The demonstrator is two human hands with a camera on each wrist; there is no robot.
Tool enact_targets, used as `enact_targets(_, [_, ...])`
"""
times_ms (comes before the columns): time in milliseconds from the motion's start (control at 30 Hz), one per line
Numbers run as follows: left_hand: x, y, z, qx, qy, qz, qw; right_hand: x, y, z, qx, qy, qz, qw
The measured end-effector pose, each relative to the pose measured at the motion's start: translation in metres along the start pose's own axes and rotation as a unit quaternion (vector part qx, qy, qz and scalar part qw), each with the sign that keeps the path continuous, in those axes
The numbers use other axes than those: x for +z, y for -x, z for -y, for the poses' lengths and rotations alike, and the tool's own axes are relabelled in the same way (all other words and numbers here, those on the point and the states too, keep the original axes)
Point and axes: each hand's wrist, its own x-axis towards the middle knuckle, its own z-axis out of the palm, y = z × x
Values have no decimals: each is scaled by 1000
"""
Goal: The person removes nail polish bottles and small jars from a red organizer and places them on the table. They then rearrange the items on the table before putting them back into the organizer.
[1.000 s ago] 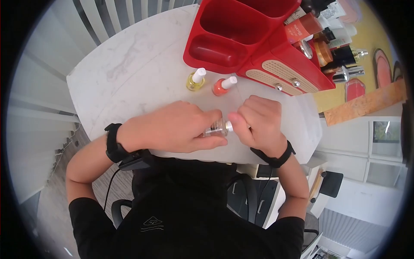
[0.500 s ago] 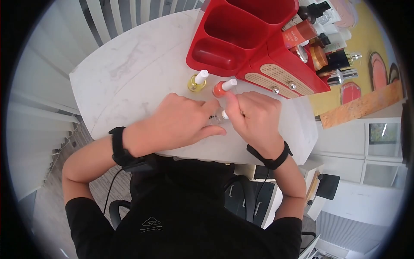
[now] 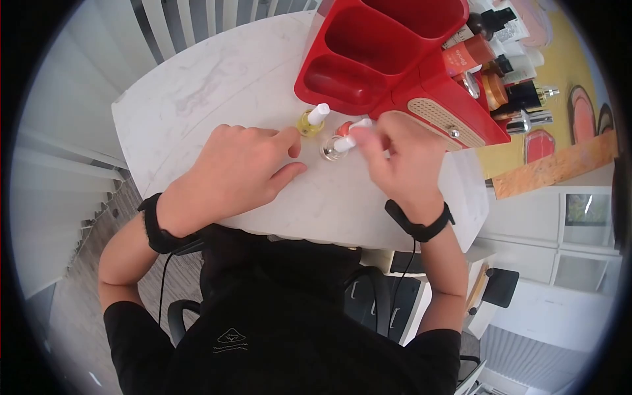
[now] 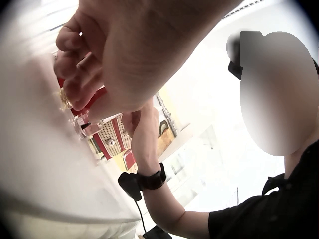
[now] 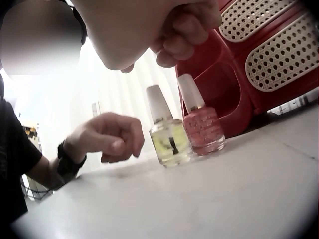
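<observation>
A clear nail polish bottle (image 3: 331, 150) with a white cap stands upright on the marble-patterned table. Close beside it are a coral nail polish bottle (image 3: 343, 129) and a yellow nail polish bottle (image 3: 309, 125), both white-capped. My right hand (image 3: 407, 158) hovers just right of the clear bottle's cap, slightly blurred. In the right wrist view its loosely curled fingers (image 5: 174, 45) hang above the caps and hold nothing. To the left of the bottles, my left hand (image 3: 240, 170) is relaxed over the table, thumb and index finger apart with nothing between them.
Behind the bottles stands a red organizer (image 3: 395, 85) with deep compartments and a woven-front drawer (image 3: 434, 118). Several cosmetic bottles and jars (image 3: 494, 72) crowd its right side. The table's near edge (image 3: 289, 237) runs along the person's body.
The clear bottle went from between the two hands to standing beside the coral bottle. Both hands have come off it, the left drawing back leftward, the right shifting slightly up and right.
</observation>
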Motion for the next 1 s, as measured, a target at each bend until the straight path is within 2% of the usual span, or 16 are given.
enact_targets(33, [1, 0, 1, -3, 4, 14, 1000, -3, 1, -3, 41, -22, 6, 999])
enact_targets(67, [1, 0, 1, -5, 7, 28, 1000, -4, 1, -4, 43, -22, 7, 999])
enact_targets(167, [4, 1, 0, -1, 27, 45, 999, -2, -4, -10, 18, -56, 6, 998])
enact_targets(233, [4, 2, -3, 1, 43, 50, 998, 2, -2, -16, -54, 27, 45, 997])
enact_targets(333, [6, 3, -10, 12, 70, 64, 995, 10, 0, -23, -95, 80, 45, 991])
enact_targets(467, [5, 6, -20, 32, 108, 91, 990, 10, 9, -35, -89, 88, 40, 991])
enact_targets(500, [6, 5, -23, 34, 108, 92, 989, 11, 14, -42, -94, 76, 17, 993])
enact_targets(533, [6, 5, -25, 25, 138, 116, 983, 10, 14, -44, -99, 63, -6, 993])
enact_targets(600, [9, 6, -30, 14, 169, 140, 976, -3, 23, -36, -85, 43, 0, 995])
enact_targets(667, [17, 7, -36, -9, 264, 125, 956, -18, 29, -21, -69, 22, 7, 997])
enact_targets(800, [32, 3, -51, 14, 346, 116, 931, -34, 32, 8, -66, -41, 27, 997])
enact_targets(867, [38, -2, -51, 0, 445, 213, 870, -35, 33, 11, -71, -54, 24, 996])
enact_targets(900, [41, -2, -49, 1, 445, 212, 870, -36, 34, 11, -76, -56, 27, 995])
enact_targets(967, [46, -3, -47, 30, 494, 236, 836, -40, 33, 8, -80, -58, 30, 995])
enact_targets(1000, [45, -1, -45, 30, 496, 240, 834, -45, 31, 5, -107, -85, 57, 989])
